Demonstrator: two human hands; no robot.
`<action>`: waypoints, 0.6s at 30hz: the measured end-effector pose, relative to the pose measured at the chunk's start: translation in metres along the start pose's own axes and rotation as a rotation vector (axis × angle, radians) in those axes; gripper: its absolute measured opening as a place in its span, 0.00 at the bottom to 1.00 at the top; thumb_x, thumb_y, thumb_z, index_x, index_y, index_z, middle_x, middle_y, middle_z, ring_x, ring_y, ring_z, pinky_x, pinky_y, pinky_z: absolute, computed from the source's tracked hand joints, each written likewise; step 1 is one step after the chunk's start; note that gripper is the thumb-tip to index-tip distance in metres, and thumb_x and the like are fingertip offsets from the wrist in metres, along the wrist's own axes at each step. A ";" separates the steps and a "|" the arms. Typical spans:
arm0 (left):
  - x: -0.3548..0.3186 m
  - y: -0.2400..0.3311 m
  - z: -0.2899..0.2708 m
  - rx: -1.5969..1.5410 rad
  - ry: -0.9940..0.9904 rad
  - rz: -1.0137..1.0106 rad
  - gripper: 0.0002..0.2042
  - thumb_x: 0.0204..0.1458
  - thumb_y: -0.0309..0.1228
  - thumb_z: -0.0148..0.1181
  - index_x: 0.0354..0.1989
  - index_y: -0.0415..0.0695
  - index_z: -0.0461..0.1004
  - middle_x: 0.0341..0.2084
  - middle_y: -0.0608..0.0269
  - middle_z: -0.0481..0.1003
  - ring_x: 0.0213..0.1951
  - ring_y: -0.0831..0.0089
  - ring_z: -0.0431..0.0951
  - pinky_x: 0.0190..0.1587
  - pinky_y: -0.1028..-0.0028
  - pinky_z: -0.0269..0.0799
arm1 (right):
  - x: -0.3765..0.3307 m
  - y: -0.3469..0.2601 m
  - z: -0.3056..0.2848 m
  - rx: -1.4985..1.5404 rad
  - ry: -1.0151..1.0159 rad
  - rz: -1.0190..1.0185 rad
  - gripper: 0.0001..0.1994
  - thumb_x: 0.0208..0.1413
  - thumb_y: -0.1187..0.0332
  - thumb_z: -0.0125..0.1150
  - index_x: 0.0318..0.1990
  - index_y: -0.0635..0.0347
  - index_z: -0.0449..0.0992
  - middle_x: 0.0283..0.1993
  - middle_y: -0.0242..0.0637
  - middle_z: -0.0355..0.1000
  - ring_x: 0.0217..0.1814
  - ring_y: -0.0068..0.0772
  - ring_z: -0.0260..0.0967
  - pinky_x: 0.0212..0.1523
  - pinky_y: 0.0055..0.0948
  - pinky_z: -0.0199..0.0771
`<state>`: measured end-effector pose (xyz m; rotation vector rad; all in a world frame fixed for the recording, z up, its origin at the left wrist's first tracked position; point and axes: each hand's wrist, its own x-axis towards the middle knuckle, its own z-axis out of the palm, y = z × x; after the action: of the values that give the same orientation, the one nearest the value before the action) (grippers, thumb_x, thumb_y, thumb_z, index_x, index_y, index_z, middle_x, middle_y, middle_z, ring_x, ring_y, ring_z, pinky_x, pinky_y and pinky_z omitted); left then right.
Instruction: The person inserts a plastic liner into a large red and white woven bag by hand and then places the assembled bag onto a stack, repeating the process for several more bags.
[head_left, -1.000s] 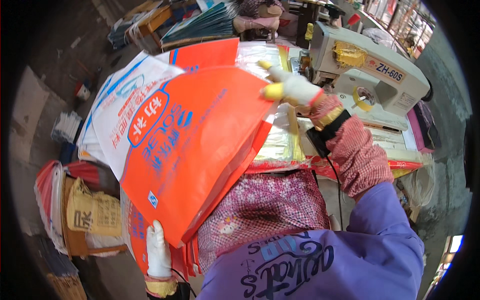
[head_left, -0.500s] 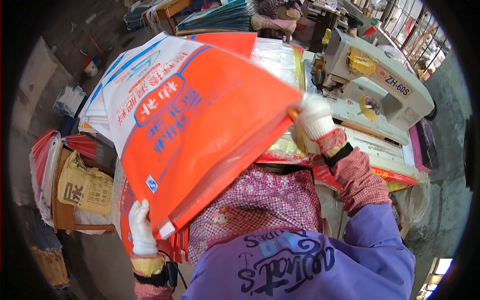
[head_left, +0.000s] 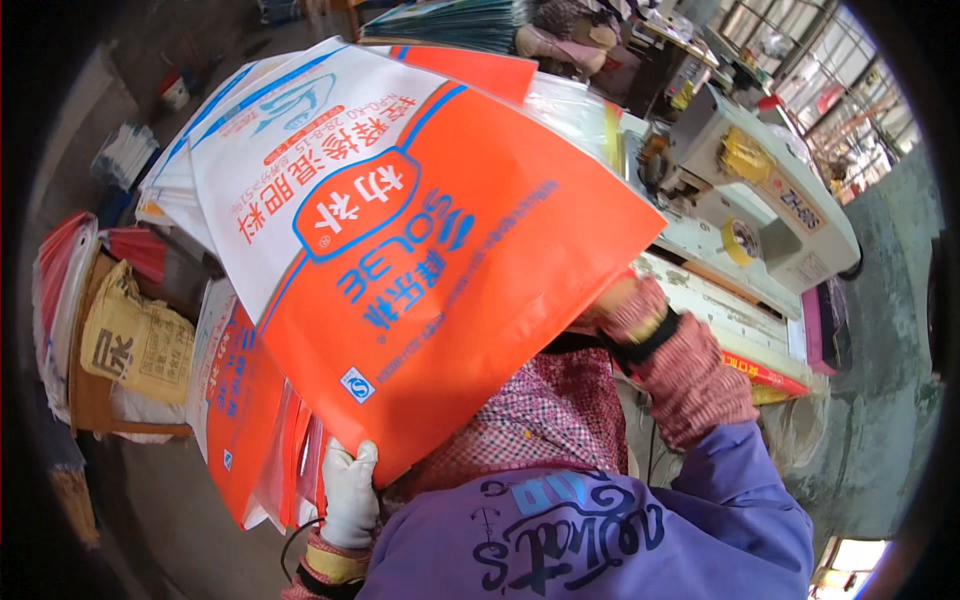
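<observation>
Since the earlier frames, the orange and white sack (head_left: pixel 420 260) has been swung across and lowered toward the body, so that it now fills the centre of the view and covers most of the desk (head_left: pixel 740 330). The right hand (head_left: pixel 625 310) has been carried from the sack's top edge down to its 3 o'clock edge and is now largely hidden behind that edge. The left hand (head_left: pixel 348 490) has been kept at the bottom corner throughout.

Hands: the left hand, in a white glove, is closed around the sack's lower corner at 7 o'clock. The right hand is pressed against the sack's right edge; whether its fingers are closed on the material cannot be told, as they are covered. The sack is judged to be fully lifted and under control of both hands, with a turn or repositioning in progress.

Surroundings: a sewing machine (head_left: pixel 760 200) stands on the desk at 2 o'clock, just beyond the sack's edge. A stack of like sacks (head_left: pixel 250 420) is seen at 8 o'clock, beside the left hand. A yellow bag (head_left: pixel 135 345) on a stand is noted at 9 o'clock. More folded sacks (head_left: pixel 450 20) lie at 12 o'clock.

Obstruction: the raised sack itself blocks sight of the desk surface and of the right hand's fingers.
</observation>
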<state>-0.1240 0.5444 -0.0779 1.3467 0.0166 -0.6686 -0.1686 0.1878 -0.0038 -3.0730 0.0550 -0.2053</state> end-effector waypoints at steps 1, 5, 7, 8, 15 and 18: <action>-0.001 0.008 0.007 -0.035 -0.011 0.022 0.15 0.54 0.23 0.46 0.50 0.36 0.61 0.46 0.56 0.69 0.47 0.72 0.69 0.50 0.71 0.65 | 0.005 0.000 0.006 0.023 0.012 0.006 0.17 0.47 0.65 0.59 0.46 0.55 0.71 0.45 0.41 0.70 0.46 0.46 0.68 0.48 0.36 0.67; -0.017 0.001 0.005 -0.046 0.009 0.098 0.16 0.55 0.22 0.43 0.52 0.36 0.59 0.47 0.56 0.67 0.48 0.73 0.68 0.51 0.72 0.65 | 0.010 0.001 0.025 0.165 0.105 -0.027 0.17 0.46 0.65 0.58 0.45 0.56 0.72 0.43 0.42 0.71 0.45 0.46 0.68 0.47 0.36 0.68; -0.022 0.007 0.014 -0.023 0.031 0.104 0.16 0.55 0.23 0.44 0.52 0.36 0.58 0.48 0.56 0.66 0.48 0.72 0.67 0.52 0.71 0.64 | 0.009 0.006 0.033 0.228 0.152 -0.038 0.16 0.46 0.65 0.58 0.45 0.56 0.72 0.43 0.42 0.71 0.44 0.46 0.69 0.46 0.37 0.68; -0.026 0.009 0.017 0.006 0.033 0.091 0.16 0.55 0.23 0.44 0.53 0.36 0.58 0.49 0.55 0.66 0.49 0.72 0.67 0.52 0.71 0.64 | 0.008 0.008 0.039 0.259 0.175 -0.040 0.16 0.46 0.64 0.58 0.44 0.56 0.72 0.42 0.42 0.71 0.44 0.46 0.69 0.46 0.37 0.68; -0.024 0.010 0.004 0.237 0.191 0.130 0.06 0.49 0.27 0.56 0.29 0.39 0.67 0.18 0.72 0.64 0.20 0.86 0.59 0.21 0.80 0.54 | 0.007 0.022 0.057 0.420 0.301 -0.018 0.16 0.44 0.64 0.57 0.42 0.57 0.72 0.40 0.42 0.72 0.42 0.45 0.70 0.44 0.37 0.69; -0.026 0.006 0.001 0.155 0.184 0.168 0.05 0.49 0.26 0.56 0.27 0.40 0.66 0.17 0.73 0.64 0.19 0.87 0.58 0.20 0.82 0.53 | 0.008 -0.029 -0.021 -0.087 0.361 -0.316 0.14 0.41 0.67 0.57 0.39 0.57 0.73 0.40 0.40 0.72 0.39 0.44 0.71 0.41 0.38 0.70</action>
<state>-0.1430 0.5554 -0.0622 1.5373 -0.0002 -0.4096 -0.1627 0.2156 0.0201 -3.0682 -0.4168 -0.7897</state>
